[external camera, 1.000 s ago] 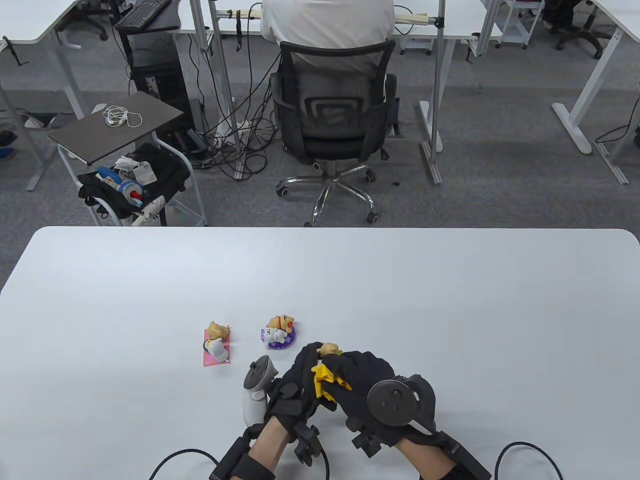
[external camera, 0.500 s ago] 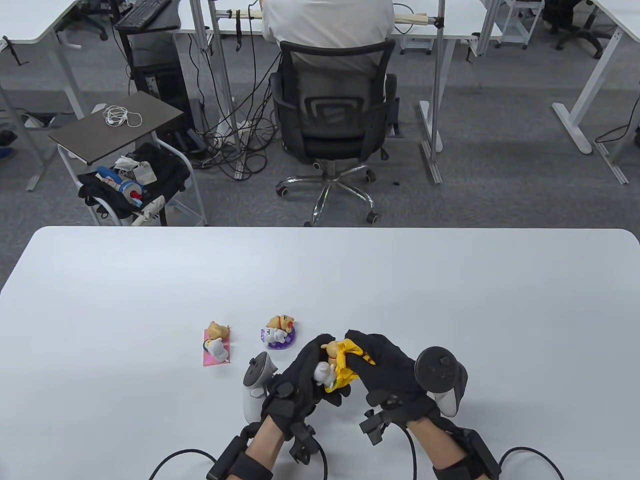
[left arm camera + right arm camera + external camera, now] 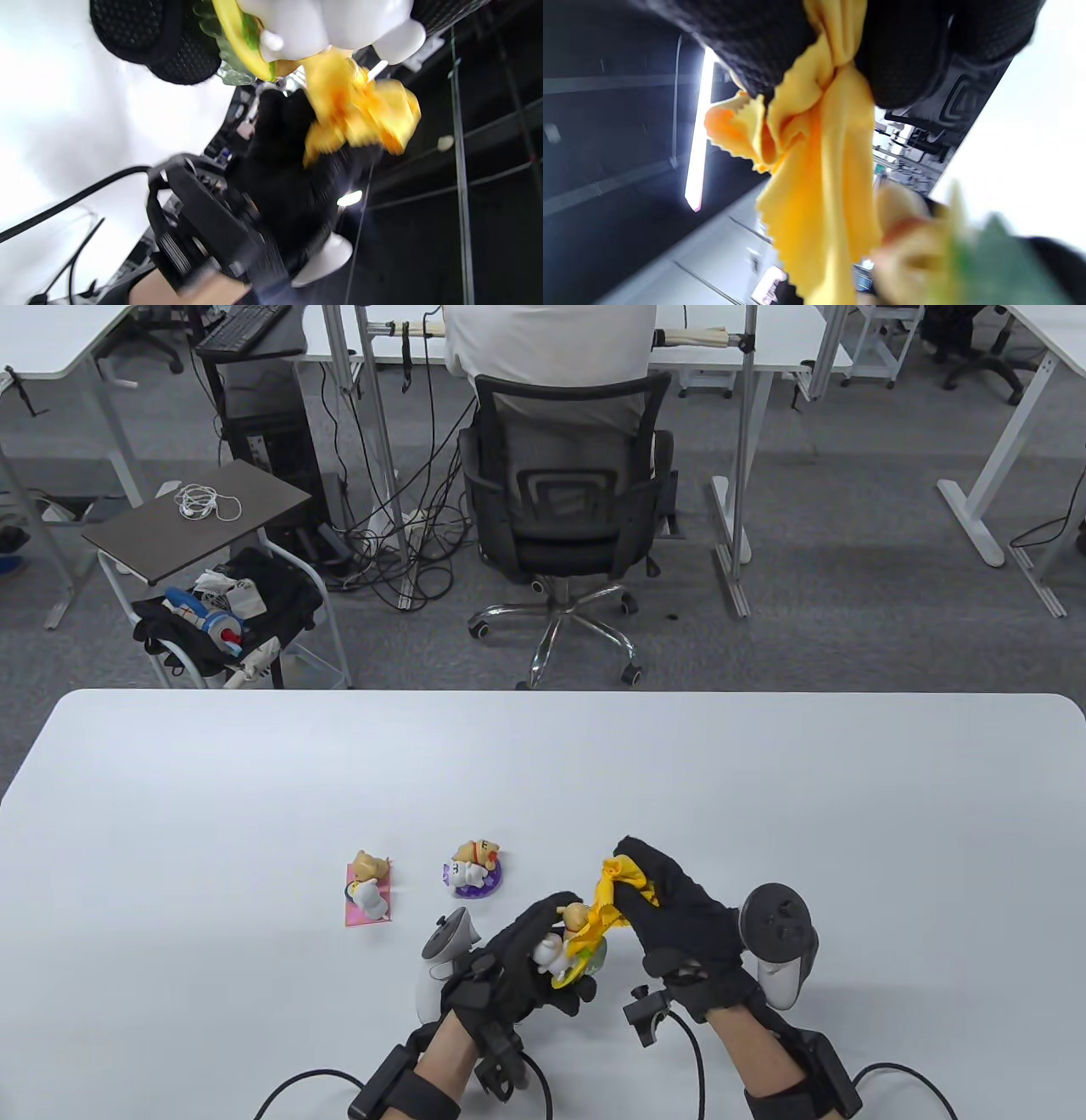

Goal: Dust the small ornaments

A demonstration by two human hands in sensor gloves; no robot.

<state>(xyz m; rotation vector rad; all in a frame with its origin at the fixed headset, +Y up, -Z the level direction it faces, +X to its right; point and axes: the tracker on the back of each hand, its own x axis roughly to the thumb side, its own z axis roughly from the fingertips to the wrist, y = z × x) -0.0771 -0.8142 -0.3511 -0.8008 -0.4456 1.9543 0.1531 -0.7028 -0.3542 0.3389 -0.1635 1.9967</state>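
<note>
Table view: left hand (image 3: 517,963) grips ornament (image 3: 570,946); right hand (image 3: 679,912) pinches yellow cloth (image 3: 612,899)

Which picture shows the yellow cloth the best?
The right wrist view: the yellow cloth fills it, sharp, with a zigzag edge, pinched by the right hand. The table view shows it small, and in the left wrist view it is blurred.

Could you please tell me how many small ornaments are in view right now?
3. A bear figurine on a pink rectangular base and another on a round purple base stand on the white table; the left hand holds a yellow-based bear figurine.
</note>
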